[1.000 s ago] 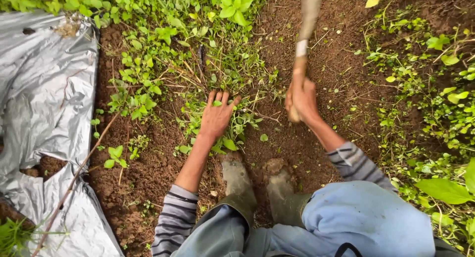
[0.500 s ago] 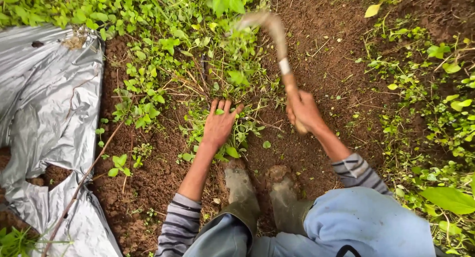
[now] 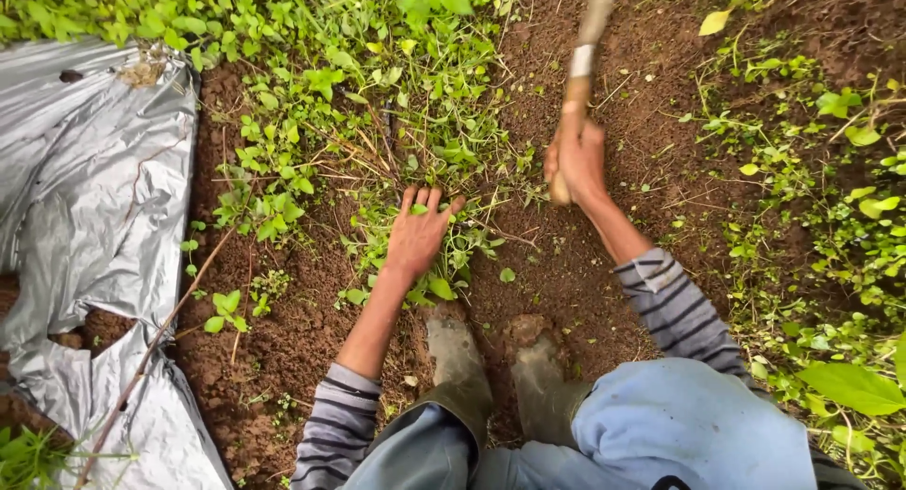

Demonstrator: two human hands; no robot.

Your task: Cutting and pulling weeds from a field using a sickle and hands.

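1. The silver plastic sheet (image 3: 85, 216) lies crumpled well to the left of the left hand's fingers, a thin bare stick (image 3: 156, 344) slanting along its inner edge; it lies much as it did half a second ago.
2. The left hand (image 3: 415, 235) presses palm-down on a clump of low green weeds (image 3: 444, 263), fingers spread and pointing away from the body, leaves showing between and just past the fingertips. It sits in nearly the same spot as before, with the fingers fanned a little wider.
3. Muddy rubber boots (image 3: 491, 367) stand on the bare brown soil (image 3: 566, 273) just behind the left wrist, between the two striped sleeves.
4. The right hand (image 3: 576, 160) is wrapped tight around the butt of a wooden tool handle (image 3: 580, 65), fingers curled together. Half a second ago the handle leaned left with its blurred head over the weeds; now it rises nearly straight away from the knuckles and runs out of the top edge, blurred, the head out of sight.
5. More weeds (image 3: 830, 169) spread to the right of the right hand's fingers.
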